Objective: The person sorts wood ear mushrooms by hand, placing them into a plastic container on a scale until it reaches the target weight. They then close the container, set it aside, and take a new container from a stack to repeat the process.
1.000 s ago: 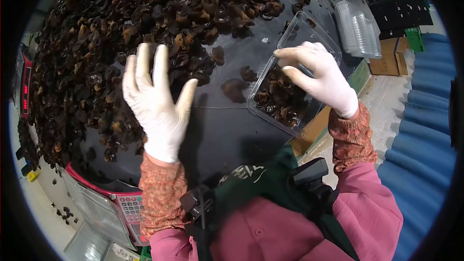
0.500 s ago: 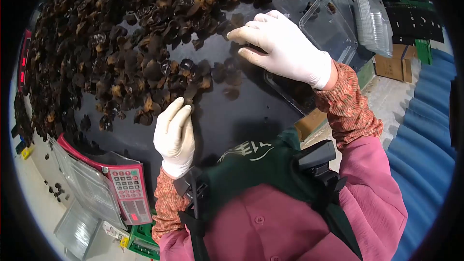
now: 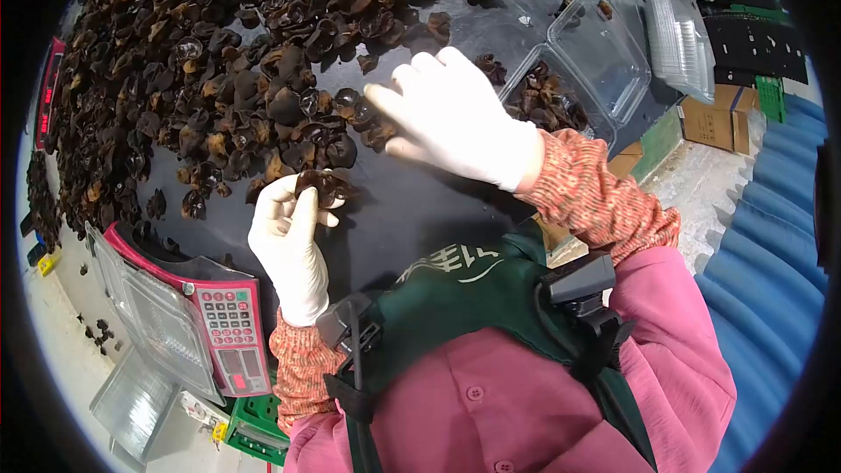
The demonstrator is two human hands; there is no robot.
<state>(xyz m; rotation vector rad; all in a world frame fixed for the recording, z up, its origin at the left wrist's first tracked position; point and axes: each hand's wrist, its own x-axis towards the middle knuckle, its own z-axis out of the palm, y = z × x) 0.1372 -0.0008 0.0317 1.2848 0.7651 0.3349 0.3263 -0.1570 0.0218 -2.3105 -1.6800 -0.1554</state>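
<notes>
My left hand (image 3: pixel 296 250), in a white glove, pinches a dark brown wood ear mushroom (image 3: pixel 328 185) between thumb and fingers just above the dark table. My right hand (image 3: pixel 469 118), also gloved in white, is open with its thumb and forefinger apart. Its fingertips are by the near edge of a wide heap of wood ear mushrooms (image 3: pixel 254 114), and I see nothing held in it. Right of that hand, a clear plastic tray (image 3: pixel 601 123) contains several mushroom pieces, partly covered by my wrist.
Another clear tray (image 3: pixel 600 39) lies beyond the filled one, near stacked clear trays (image 3: pixel 674 44). A red-framed scale (image 3: pixel 229 320) stands at lower left beside clear lids (image 3: pixel 162 324). At right are a cardboard box (image 3: pixel 714 118) and blue sheeting (image 3: pixel 762 245).
My left hand has closed on a mushroom and drawn slightly left. My right hand has moved left and down toward the heap's edge, uncovering the tray with pieces in it.
</notes>
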